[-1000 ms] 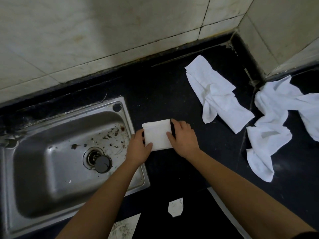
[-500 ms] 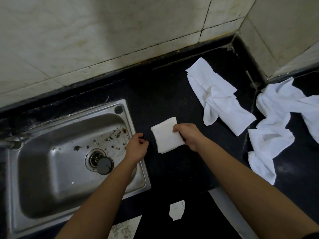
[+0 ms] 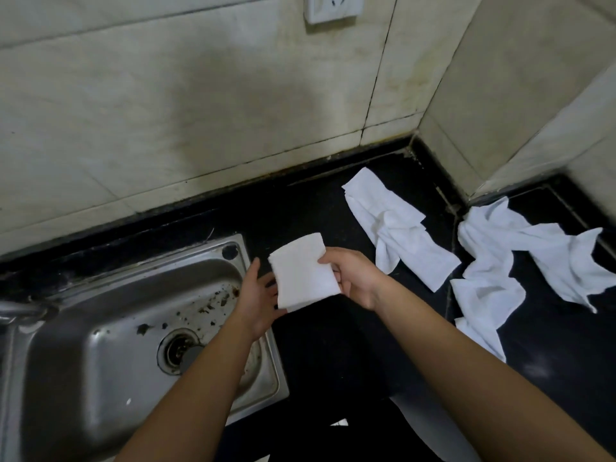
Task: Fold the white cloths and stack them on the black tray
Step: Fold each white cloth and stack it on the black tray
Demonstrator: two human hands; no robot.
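Note:
A folded white cloth (image 3: 303, 273), a small thick square, is lifted off the black counter (image 3: 333, 345). My right hand (image 3: 353, 278) pinches its right edge. My left hand (image 3: 258, 295) lies under its left edge with fingers spread and straight. Two unfolded white cloths lie on the counter: a crumpled one (image 3: 396, 228) just right of my hands, and a larger rumpled one (image 3: 520, 258) at the far right. No black tray shows in this view.
A steel sink (image 3: 100, 361) with dirt specks and a drain plug (image 3: 186, 355) fills the lower left. Tiled walls rise behind and form a corner at the right. A white wall socket (image 3: 333, 6) sits at the top.
The folded cloth has been lifted off the counter by my right hand and raised toward me. My left hand let go, then came back under its left edge. The camera tilted up.

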